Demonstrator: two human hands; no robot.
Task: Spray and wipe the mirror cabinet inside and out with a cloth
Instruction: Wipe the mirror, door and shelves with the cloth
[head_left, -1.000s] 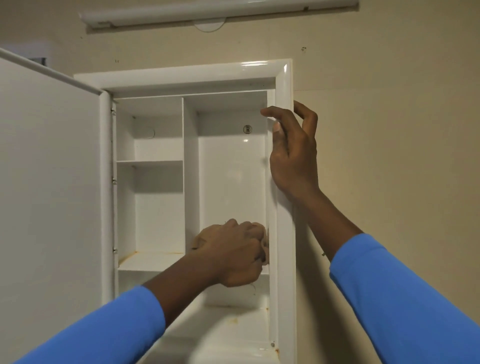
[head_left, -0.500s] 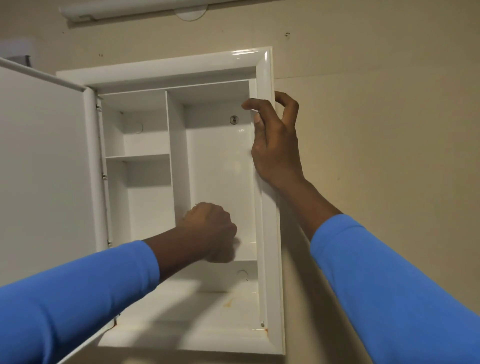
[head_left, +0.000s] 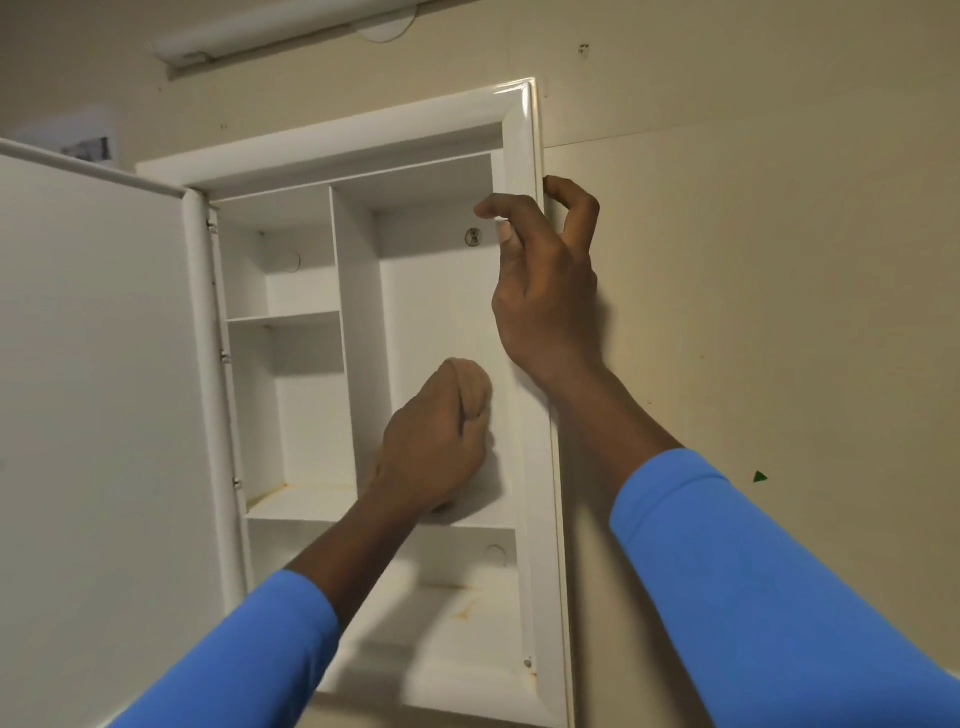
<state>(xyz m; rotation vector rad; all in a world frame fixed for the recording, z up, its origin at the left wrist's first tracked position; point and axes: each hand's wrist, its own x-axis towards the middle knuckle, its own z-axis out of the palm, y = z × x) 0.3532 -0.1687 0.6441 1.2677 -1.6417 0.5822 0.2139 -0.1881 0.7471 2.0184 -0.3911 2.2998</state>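
The open door (head_left: 93, 415) fills the view from 8 to 10 o'clock, standing out on its hinges. Just right of it, the white cabinet (head_left: 522, 135) sits on the beige wall (head_left: 779, 260), with rusty stains on its lower shelf (head_left: 301, 504). In the tall right compartment, the left hand (head_left: 436, 452) is balled tight round a tan cloth (head_left: 475, 387). The cloth bulges out at the hand's 1 o'clock, close to the compartment's right side, though I cannot tell which surface it touches. At 2 o'clock from that fist, the right hand (head_left: 545, 296) clasps the cabinet's right frame, thumb on the inner face and fingers curled round the outer edge.
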